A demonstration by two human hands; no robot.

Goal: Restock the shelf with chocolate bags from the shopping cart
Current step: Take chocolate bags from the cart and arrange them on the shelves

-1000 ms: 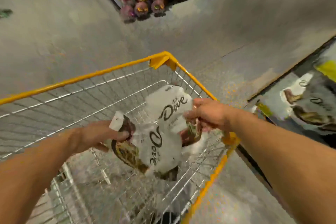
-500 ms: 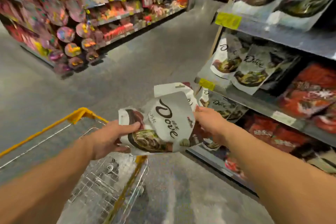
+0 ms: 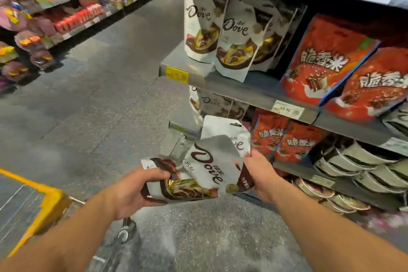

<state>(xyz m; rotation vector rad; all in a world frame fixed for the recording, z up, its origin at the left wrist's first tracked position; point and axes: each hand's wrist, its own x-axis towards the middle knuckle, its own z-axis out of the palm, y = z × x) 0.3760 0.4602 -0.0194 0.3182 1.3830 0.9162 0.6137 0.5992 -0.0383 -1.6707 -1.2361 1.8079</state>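
Two Dove chocolate bags (image 3: pixel 205 172) are held in the air just below the middle of the view, toward 6 o'clock, one lapped behind the other. The left hand (image 3: pixel 136 187) is clamped on the front bag's bottom end, thumb on top and fingers curled beneath. The right hand (image 3: pixel 260 174) pinches the opposite edge of the pair.

These look like light, soft foil pouches. They are glossy, probably slippery, and crumple where gripped, and loose pieces inside could shift. Holding them by the stiffer sealed edges, as here, seems wisest.

The shelf (image 3: pixel 254 93) at 2 o'clock carries upright Dove pouches (image 3: pixel 236 37). Readable writing includes "Dove" in brown script with small Chinese characters beside it, 脆香米 in white on the red bags (image 3: pixel 324 59), and price tags (image 3: pixel 287 109) marked 18.90. The shopping cart (image 3: pixel 50 201) sits at 8 o'clock.
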